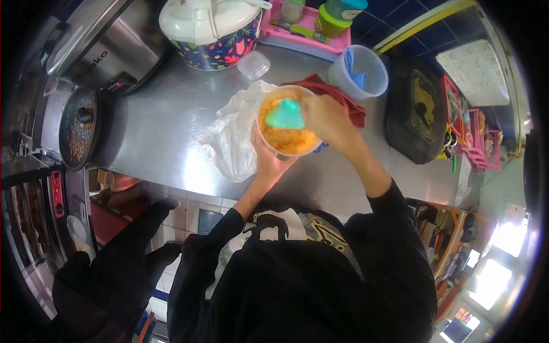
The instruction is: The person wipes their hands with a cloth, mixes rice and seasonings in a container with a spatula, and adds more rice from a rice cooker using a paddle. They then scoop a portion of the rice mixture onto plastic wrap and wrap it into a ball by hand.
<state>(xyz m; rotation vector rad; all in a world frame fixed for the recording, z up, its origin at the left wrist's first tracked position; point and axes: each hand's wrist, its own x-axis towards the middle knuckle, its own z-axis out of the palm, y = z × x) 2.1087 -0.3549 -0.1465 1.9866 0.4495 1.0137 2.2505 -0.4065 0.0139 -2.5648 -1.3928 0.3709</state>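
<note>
My left hand [271,162] is wrapped around the lower side of a round plastic tub [258,127], tilted toward me. Inside the tub is an orange, crumbly food that looks like rice [286,139]. Over this food my right hand [326,120], slightly blurred, grips a turquoise scoop [286,114]. The scoop's head is within the tub's mouth, and the hand hides its handle. A crumpled white plastic bag [231,143] lies left of the tub. Behind it, to the right, is a dark red cloth [349,106].
A steel counter [154,137] carries a large cooker [108,48], a floral rice container [214,48], a clear tub with something blue [372,80] and a dark lidded pan [414,114]. A pan [80,134] sits left. Another person in dark clothing [108,286] is at lower left.
</note>
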